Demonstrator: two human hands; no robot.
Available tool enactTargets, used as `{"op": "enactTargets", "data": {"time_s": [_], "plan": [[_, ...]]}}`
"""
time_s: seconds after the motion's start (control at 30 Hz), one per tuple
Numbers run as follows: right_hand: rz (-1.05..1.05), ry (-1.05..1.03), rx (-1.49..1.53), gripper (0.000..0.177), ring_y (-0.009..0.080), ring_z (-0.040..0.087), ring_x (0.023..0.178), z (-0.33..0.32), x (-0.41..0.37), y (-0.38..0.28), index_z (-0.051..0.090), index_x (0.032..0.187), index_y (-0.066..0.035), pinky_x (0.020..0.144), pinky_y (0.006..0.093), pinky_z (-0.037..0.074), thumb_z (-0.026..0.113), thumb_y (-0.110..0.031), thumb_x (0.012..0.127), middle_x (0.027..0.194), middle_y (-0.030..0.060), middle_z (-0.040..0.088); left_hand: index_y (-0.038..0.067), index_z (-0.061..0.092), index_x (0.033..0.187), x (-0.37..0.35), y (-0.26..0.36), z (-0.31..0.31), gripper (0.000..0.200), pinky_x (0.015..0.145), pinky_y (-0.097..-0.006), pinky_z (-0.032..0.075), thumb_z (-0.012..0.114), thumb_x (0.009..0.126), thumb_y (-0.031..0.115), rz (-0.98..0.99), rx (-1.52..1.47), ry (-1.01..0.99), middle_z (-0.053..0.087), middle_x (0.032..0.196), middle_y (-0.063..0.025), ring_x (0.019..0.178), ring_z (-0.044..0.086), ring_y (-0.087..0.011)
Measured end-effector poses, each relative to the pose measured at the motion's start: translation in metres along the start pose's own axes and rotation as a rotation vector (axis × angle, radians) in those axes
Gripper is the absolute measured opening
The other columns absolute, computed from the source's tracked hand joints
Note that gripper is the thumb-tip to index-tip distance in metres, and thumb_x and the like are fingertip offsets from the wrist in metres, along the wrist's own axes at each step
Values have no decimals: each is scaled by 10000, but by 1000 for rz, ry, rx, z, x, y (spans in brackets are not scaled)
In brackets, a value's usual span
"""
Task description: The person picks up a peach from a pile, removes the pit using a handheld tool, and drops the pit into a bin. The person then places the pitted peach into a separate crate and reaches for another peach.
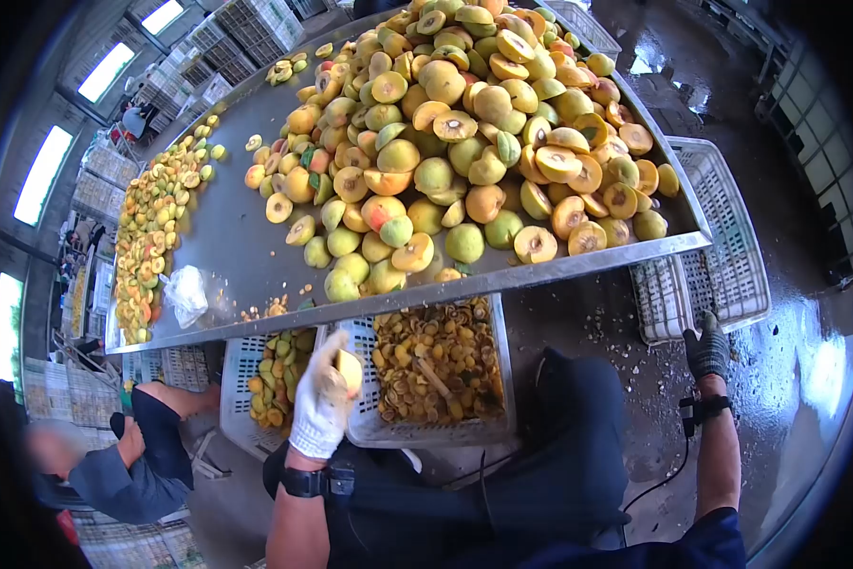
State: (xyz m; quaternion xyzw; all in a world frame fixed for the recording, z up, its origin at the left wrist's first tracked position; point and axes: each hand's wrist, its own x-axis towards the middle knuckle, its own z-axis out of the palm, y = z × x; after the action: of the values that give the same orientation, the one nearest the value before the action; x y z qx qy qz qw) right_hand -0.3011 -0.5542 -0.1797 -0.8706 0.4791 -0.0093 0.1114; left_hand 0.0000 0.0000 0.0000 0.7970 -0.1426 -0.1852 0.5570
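My left hand [322, 403], in a white glove, is closed round a cut peach half [349, 372], over the gap between two crates below the table edge. In a dark grey glove, my right hand [706, 351] is at the right, by the near edge of a white crate [659, 308]; whether its fingers grip anything is unclear. A large heap of halved and whole peaches [445, 128] lies on the metal table [246, 232]. Under the edge stand a crate of brown-yellow pits and scraps [436, 365] and a crate of green-yellow fruit [279, 375].
Smaller cut fruit [156, 228] and a clear plastic bag [186, 292] lie on the table's left side. A seated person [128, 474] is at the lower left. Stacked crates [246, 33] stand behind. The floor [797, 370] at the right is wet.
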Motion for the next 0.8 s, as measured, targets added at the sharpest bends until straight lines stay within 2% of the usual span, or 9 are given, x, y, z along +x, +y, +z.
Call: {"op": "enactTargets", "data": {"time_s": [0.07,0.1,0.3,0.37,0.4,0.43,0.63,0.7,0.8], "plan": [[-122,195,163,453,403,672,1025,12,14,-15,599,1254,-29,911,472,531,699,-218,854,1073,232,696,29,443,1467,19,16,-17,720,562,-193,435,599,973,529,56,-27,104,622,1041,-52,761,570,-78],[-102,247,86,410,386,681,1004,-76,-26,10,611,1229,-27,883,453,537,689,-199,864,1070,223,698,32,442,1467,-32,2,-5,642,541,-175,423,594,1001,447,69,-216,125,627,1046,-51,751,576,-81],[-670,-86,510,174,336,712,851,-190,-135,-261,712,1021,-57,781,403,562,666,-140,875,910,174,716,66,573,1350,-9,-7,-71,440,525,-189,435,657,987,302,79,-771,236,636,945,-32,676,529,-74],[-943,-345,318,216,348,708,892,-168,-168,-330,716,1040,-77,811,415,560,657,-205,876,931,174,717,85,579,1350,3,-14,-77,440,526,-188,440,667,981,307,135,-806,303,640,949,-30,653,522,-71],[-919,-625,63,199,251,707,933,-135,-176,-360,707,1040,-68,833,352,557,635,-202,911,984,117,725,93,578,1352,6,-18,-80,437,523,-183,439,675,977,296,117,-824,336,638,943,-27,648,522,-70],[-938,-696,-103,321,320,691,983,-127,-197,-399,681,1132,-89,867,402,545,633,-307,902,1062,164,716,101,577,1354,9,-23,-81,435,520,-178,438,683,974,285,100,-846,368,636,938,-25,642,522,-68],[-705,-716,-172,482,384,692,1001,142,-201,-437,714,1093,-61,847,464,548,696,-450,810,1062,224,714,73,474,1445,10,-32,-96,604,724,-230,553,712,893,12,35,-759,335,599,1088,-50,875,612,-106],[-705,-589,-17,449,380,695,1007,151,-217,-429,735,1032,-52,850,467,550,711,-434,798,1021,221,722,35,423,1486,12,-40,-98,740,1048,-331,451,749,824,-27,265,-227,320,547,1291,-76,1162,537,-171],[-681,-754,-127,475,382,689,1024,140,-218,-452,707,1099,-58,865,471,543,713,-422,794,1070,226,711,-5,385,1491,18,-48,-103,880,1066,-371,440,845,742,39,442,164,321,560,1292,-123,1188,550,-241]]}}
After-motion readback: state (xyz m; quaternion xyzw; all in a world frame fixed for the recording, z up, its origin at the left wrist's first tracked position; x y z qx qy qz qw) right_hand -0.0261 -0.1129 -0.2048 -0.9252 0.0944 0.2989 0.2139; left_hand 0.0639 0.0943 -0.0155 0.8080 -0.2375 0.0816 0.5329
